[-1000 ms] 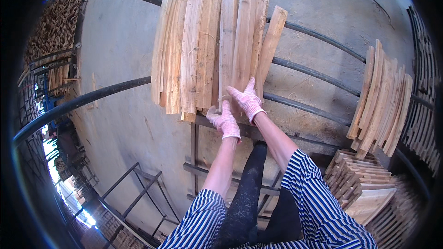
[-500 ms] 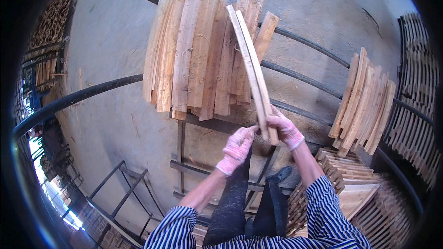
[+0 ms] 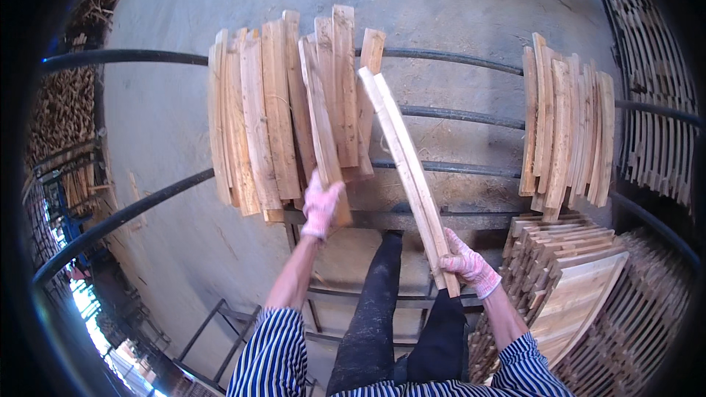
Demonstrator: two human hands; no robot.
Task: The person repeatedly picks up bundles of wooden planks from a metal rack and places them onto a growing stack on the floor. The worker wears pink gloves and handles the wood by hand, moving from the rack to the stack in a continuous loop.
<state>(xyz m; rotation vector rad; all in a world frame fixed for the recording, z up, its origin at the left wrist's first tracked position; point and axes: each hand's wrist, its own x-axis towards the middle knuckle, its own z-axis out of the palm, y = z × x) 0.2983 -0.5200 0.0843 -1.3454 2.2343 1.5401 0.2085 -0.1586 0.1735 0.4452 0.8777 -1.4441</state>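
Observation:
My right hand (image 3: 471,265), in a pink and white knitted glove, is closed round the lower end of two long wooden strips (image 3: 409,162) held side by side, their far ends slanting up to the left. My left hand (image 3: 322,206), gloved the same way, grips the near end of a wooden board (image 3: 321,114). That board lies slightly turned on top of a pile of rough boards (image 3: 254,117) with uneven ends. The pile rests across black metal rails, just beyond my left hand.
Black rails (image 3: 460,116) run crosswise to a smaller board pile (image 3: 565,125) on the right. Stacked wooden panels (image 3: 566,279) stand near my right arm, with slatted stacks (image 3: 654,81) behind. A low metal frame (image 3: 220,331) stands on the floor at the lower left.
My left hand has left the strips' near end, moved left and taken hold of a board on the pile. My right hand has drawn the two strips nearer. The view has shifted.

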